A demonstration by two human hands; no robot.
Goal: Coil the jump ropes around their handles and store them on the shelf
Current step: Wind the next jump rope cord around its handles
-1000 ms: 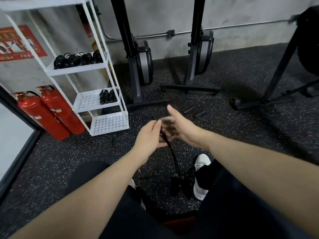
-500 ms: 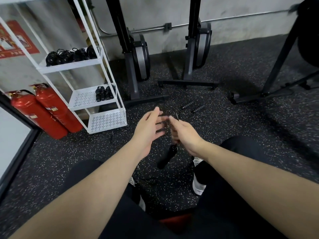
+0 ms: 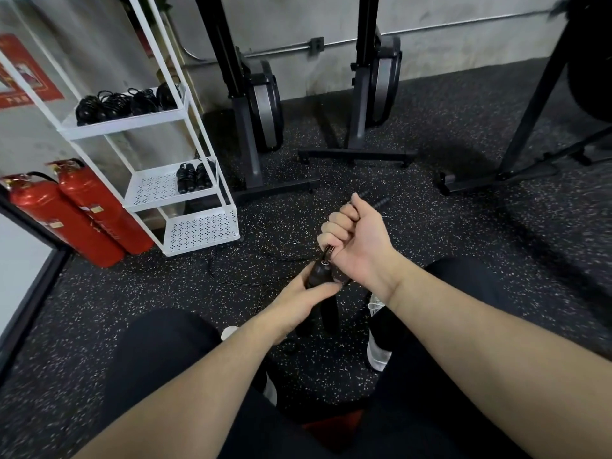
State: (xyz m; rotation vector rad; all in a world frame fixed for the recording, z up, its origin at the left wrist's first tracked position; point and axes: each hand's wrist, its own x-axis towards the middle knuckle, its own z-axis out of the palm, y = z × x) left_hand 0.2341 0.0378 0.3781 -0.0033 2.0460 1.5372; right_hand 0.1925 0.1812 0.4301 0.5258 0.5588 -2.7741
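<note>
My left hand (image 3: 299, 294) grips the black jump rope handles (image 3: 318, 276) in front of my knees. My right hand (image 3: 356, 238) is a fist just above them, curled round the thin black rope where it leaves the handle tops. Loose rope (image 3: 238, 276) trails over the speckled floor to the left. Two more black handles (image 3: 377, 202) lie on the floor beyond my right hand. The white shelf (image 3: 149, 122) stands at the left, with several coiled ropes (image 3: 122, 102) on its upper tier and coiled ropes (image 3: 193, 177) on the tier below.
Two red fire extinguishers (image 3: 76, 213) lean beside the shelf. Two upright black machines (image 3: 261, 104) stand on floor bases by the back wall. A dark stand's legs (image 3: 496, 173) spread at the right. My knees and white shoes (image 3: 377, 352) are below the hands.
My left hand dropped and took hold of the handles. My right hand rose and closed into a fist on the rope. The view shifted slightly closer to the shelf.
</note>
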